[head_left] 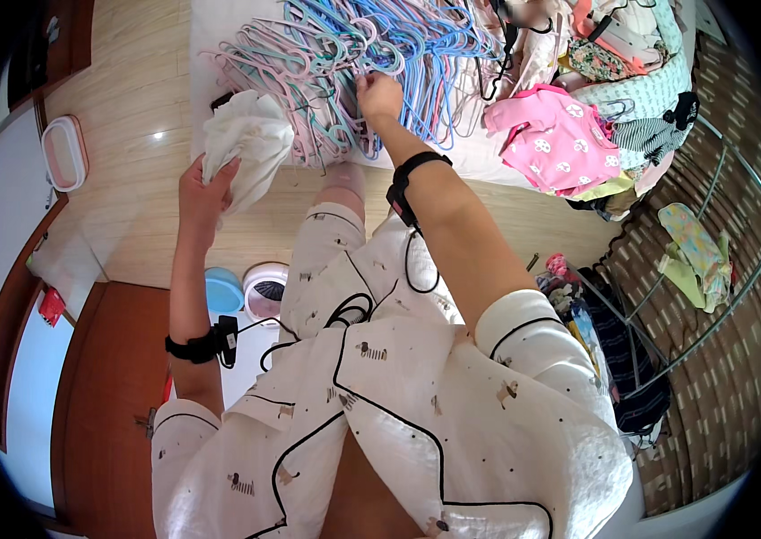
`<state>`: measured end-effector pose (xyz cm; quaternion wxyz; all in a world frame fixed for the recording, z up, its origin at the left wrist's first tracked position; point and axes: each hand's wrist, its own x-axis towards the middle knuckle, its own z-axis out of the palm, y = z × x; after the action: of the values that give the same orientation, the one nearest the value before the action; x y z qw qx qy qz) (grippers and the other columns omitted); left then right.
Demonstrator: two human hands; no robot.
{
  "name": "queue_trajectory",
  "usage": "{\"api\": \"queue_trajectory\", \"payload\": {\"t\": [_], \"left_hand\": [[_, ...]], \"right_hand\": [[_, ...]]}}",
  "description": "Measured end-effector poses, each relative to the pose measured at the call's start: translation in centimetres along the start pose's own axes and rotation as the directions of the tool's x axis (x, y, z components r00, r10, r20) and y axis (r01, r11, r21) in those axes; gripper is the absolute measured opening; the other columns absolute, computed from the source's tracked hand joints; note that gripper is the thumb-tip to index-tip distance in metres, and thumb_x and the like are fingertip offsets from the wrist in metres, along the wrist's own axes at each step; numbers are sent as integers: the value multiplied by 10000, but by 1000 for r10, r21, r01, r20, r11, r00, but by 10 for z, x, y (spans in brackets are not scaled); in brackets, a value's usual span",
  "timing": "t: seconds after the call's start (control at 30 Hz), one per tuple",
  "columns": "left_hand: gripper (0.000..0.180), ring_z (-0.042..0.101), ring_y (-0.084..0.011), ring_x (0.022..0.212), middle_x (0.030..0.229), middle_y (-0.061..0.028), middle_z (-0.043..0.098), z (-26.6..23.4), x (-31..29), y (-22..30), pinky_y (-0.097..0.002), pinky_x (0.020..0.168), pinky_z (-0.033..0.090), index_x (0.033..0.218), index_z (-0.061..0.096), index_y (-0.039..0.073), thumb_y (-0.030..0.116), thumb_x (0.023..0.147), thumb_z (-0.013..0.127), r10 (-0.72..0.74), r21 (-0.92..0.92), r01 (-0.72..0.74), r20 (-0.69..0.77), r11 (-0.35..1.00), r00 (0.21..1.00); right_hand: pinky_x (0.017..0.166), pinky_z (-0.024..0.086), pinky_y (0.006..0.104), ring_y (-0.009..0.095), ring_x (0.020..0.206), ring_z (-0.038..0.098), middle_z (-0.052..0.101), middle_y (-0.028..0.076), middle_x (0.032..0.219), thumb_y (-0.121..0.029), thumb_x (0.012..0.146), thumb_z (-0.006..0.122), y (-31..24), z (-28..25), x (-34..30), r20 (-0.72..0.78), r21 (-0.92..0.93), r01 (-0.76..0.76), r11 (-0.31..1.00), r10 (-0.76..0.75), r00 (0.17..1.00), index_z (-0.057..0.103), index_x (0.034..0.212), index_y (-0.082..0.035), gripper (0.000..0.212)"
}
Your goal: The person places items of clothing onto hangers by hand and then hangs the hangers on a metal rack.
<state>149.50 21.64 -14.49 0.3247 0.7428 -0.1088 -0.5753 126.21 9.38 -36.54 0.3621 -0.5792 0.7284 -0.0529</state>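
A crumpled white cloth garment (253,144) hangs from my left hand (205,193), whose thumb and fingers are closed on its edge. What kind of garment it is, I cannot tell from its folds. My right hand (378,97) reaches into a large heap of plastic clothes hangers (439,54) in blue, pink and green. Its fingers are curled round a clothes hanger there, though the grip is partly hidden by the back of the hand. Black straps with small devices circle both my forearms.
The hangers lie on a pale bed (470,166). Right of them are a pink patterned child's top (560,139) and other piled clothes. A metal rack (712,346) with garments stands at the far right. Blue (223,289) and white (265,286) basins sit on the floor by a brown door (115,386).
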Motion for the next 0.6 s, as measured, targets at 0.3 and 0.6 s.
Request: {"api": "queue_trajectory", "payload": {"t": [0.3,0.6], "left_hand": [[142,329,-28,437,561,62,449,12,1,-3,-214,421,238,939,608,62,170,887,682,-29,11,29,7,1000,1000],[134,325,-27,438,547,63,433,16,4,-1,-216,422,233,913,603,73,177,888,684,-37,26,36,1,999,999]], "right_hand": [[717,527,462,390,743,662,672,221,757,-358,826,671,-24,8,14,-113,-78,-152,985,143,983,709,762,-9,357],[736,533,469,386,760,673,680,234,798,-337,783,681,-24,12,22,-41,-178,-77,981,71,997,717,794,-8,331]]}}
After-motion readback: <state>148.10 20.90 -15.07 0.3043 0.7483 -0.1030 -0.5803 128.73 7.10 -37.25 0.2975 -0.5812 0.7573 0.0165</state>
